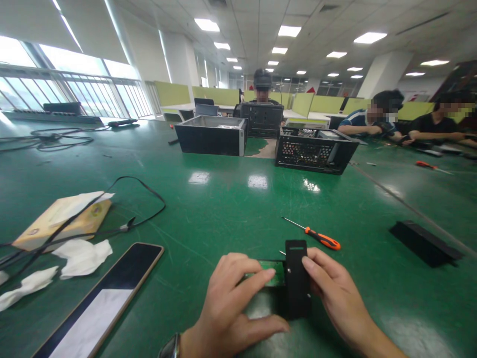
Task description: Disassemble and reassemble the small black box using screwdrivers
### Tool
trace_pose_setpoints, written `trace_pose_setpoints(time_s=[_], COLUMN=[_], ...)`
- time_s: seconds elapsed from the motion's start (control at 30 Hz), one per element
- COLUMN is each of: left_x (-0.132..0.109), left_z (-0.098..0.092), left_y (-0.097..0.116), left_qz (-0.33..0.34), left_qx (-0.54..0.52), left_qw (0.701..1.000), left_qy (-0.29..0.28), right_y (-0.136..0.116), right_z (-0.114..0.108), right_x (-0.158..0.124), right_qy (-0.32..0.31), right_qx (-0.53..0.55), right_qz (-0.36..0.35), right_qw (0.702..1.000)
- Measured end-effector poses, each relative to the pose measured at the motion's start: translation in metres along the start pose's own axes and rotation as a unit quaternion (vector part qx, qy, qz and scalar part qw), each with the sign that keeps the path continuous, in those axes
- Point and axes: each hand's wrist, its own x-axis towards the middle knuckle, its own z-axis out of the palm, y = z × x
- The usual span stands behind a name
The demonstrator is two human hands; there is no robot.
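A black metal plate [297, 286] stands at the near middle of the worktop [208, 209], its long side running near to far, with a green circuit board [278, 275] just to its left. The right hand [331, 278] pinches the plate's right edge, thumb on the face turned to the viewer and the other fingers behind it. The left hand [238, 306] is partly spread, its index fingertip over the board and its thumb well apart, reaching toward the plate's near end; whether it has a firm hold cannot be told. Its wrist wears a dark watch [171, 346].

Just beyond the right hand lies an orange-and-black screwdriver [312, 232], its shaft pointing to the far left. Farther right is a long black cover [425, 242]. On the left rest a phone [100, 298], crumpled tissues [84, 257], a yellow tissue pack [80, 226] and a black cable [127, 226] lying across the pack. At the far side stand a closed-sided computer case [212, 139] and, right of it, a perforated one [313, 154]. Co-workers [367, 122] sit beyond.
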Motion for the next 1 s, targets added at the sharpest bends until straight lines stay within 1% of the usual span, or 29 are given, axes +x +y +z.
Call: trace_pose_setpoints(time_s=[0.07,0.13,0.23,0.33,0.4,0.5,0.6,0.63,0.7,0.83,0.9,1.0], left_x=[-0.001,-0.002,-0.001,0.001,0.002,0.004,0.004,0.003,0.001,-0.004,-0.005,-0.006], left_z=[-0.004,-0.006,-0.006,-0.003,-0.003,-0.007,-0.015,-0.018,-0.022,-0.026,-0.025,-0.023], left_y=[-0.005,-0.009,-0.011,-0.009,-0.008,-0.011,-0.02,-0.024,-0.031,-0.039,-0.039,-0.039], left_qz=[-0.02,-0.032,-0.029,-0.023,-0.026,-0.046,-0.084,-0.098,-0.117,-0.142,-0.15,-0.16], left_qx=[0.005,0.008,-0.011,-0.033,-0.044,-0.054,-0.048,-0.042,-0.03,-0.011,-0.01,-0.01], left_qw=[1.0,0.998,0.994,0.991,0.99,0.988,0.988,0.988,0.985,0.982,0.98,0.977], left_qy=[-0.015,-0.056,-0.109,-0.13,-0.135,-0.136,-0.123,-0.116,-0.123,-0.125,-0.129,-0.14], right_y=[-0.006,-0.011,-0.015,-0.014,-0.012,-0.004,0.003,0.005,0.008,0.01,0.012,0.016], right_z=[-0.007,-0.011,-0.01,-0.005,-0.003,-0.003,-0.005,-0.006,-0.006,-0.004,-0.002,-0.001], right_x=[0.002,0.003,0.002,0.001,-0.001,-0.003,-0.001,0.0,0.004,0.009,0.01,0.012], right_qy=[-0.054,-0.093,-0.126,-0.149,-0.135,-0.091,-0.062,-0.055,-0.05,-0.066,-0.062,-0.069], right_qx=[-0.059,-0.124,-0.188,-0.208,-0.207,-0.17,-0.162,-0.181,-0.231,-0.285,-0.313,-0.346], right_qz=[-0.011,-0.026,-0.055,-0.075,-0.071,-0.062,-0.098,-0.118,-0.162,-0.247,-0.265,-0.26], right_qw=[0.997,0.987,0.973,0.964,0.966,0.979,0.98,0.975,0.958,0.924,0.91,0.899])
